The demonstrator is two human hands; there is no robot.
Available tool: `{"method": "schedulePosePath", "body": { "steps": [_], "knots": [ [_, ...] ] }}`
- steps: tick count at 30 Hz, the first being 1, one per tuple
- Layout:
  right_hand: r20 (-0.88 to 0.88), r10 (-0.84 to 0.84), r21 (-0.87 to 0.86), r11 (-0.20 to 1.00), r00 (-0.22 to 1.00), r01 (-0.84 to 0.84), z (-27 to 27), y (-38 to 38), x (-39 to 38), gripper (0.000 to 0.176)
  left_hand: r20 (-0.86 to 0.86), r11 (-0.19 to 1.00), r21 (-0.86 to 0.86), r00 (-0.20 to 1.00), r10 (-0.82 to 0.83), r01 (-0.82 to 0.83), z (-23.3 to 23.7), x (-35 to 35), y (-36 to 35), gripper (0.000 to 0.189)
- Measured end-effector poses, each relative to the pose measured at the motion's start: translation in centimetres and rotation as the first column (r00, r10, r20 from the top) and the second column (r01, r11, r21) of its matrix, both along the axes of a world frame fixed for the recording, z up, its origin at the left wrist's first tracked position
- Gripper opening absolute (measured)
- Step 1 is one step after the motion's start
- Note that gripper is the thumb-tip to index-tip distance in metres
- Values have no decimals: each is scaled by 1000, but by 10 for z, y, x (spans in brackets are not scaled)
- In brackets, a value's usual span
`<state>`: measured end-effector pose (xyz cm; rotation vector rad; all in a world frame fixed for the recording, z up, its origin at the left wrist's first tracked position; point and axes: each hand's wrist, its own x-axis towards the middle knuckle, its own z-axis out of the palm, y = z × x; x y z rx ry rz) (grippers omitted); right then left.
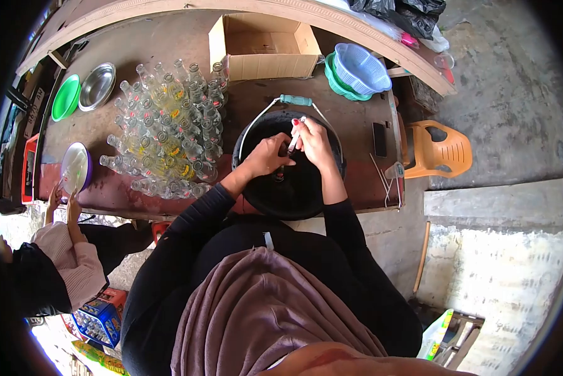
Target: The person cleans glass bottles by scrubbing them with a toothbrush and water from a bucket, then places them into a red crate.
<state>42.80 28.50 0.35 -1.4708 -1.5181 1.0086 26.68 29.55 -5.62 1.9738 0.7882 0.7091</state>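
Observation:
A black bucket [266, 203] with a wire handle and a teal grip [295, 100] stands in front of me on the table. Over its opening, my left hand [268, 156] is wrapped around a glass bottle [279, 175], mostly hidden by the fingers and dark against the bucket. My right hand [315, 145] is closed on a slim pale stick [296, 135], like a brush handle, whose lower end meets the bottle near my left fingers. Left of the bucket stands a dense group of clear glass bottles [169, 125], with several lying along its front edge.
Behind the bottles sits an open cardboard box [269, 67]. Blue and green plastic basins [363, 69] are nested at the back right; a phone [379, 139] lies below them. At left are a metal bowl [98, 86], a green bowl [66, 98] and another person's hands [62, 200] at a purple-rimmed basin [88, 169].

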Motion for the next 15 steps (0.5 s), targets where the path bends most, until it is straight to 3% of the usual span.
{"method": "schedulePosePath", "body": {
  "steps": [1,2,3,5,6,7,8,9,10,11,12,13,15],
  "knots": [
    [-1,-2,5,1000,1000,2,-1,3,1,32,3,994,-109,1000,-11,11,4,-2,1,47],
    [-173,-167,98,978,971,186,-2,7,4,31,8,976,-217,1000,-18,19,7,-3,2,45],
    [-350,-304,151,915,886,373,-1,8,7,31,9,976,-219,1000,-15,17,2,-1,2,45],
    [-266,-383,197,877,885,439,3,5,14,29,295,996,-78,955,-27,52,-13,5,1,43],
    [-248,-273,135,940,929,312,-1,3,7,30,171,990,-125,984,-42,64,-3,1,-1,41],
    [-240,-158,74,981,958,180,-5,2,0,30,168,990,-126,985,-47,69,0,-1,-2,41],
    [-9,-37,-87,996,999,37,-4,-3,1,30,44,997,-58,997,-56,58,3,-2,-1,41],
    [-21,-50,-28,998,999,49,-9,-5,-1,29,-79,998,15,995,-53,54,5,-3,1,41],
    [-172,-146,64,985,974,159,-10,-2,1,29,-51,975,-206,994,-94,82,8,-3,2,43],
    [-326,-220,131,953,919,274,-12,1,2,29,-48,975,-206,995,-90,78,6,-2,2,43],
    [-366,-294,193,904,883,381,-11,4,9,30,69,975,-196,993,-93,105,5,0,1,42],
    [-365,-292,190,906,884,377,-13,5,9,30,184,975,-181,978,-97,130,4,1,-1,41],
    [-296,-227,149,949,928,279,-15,2,5,32,160,983,-149,983,-86,110,3,-1,-2,41]
  ]
}}
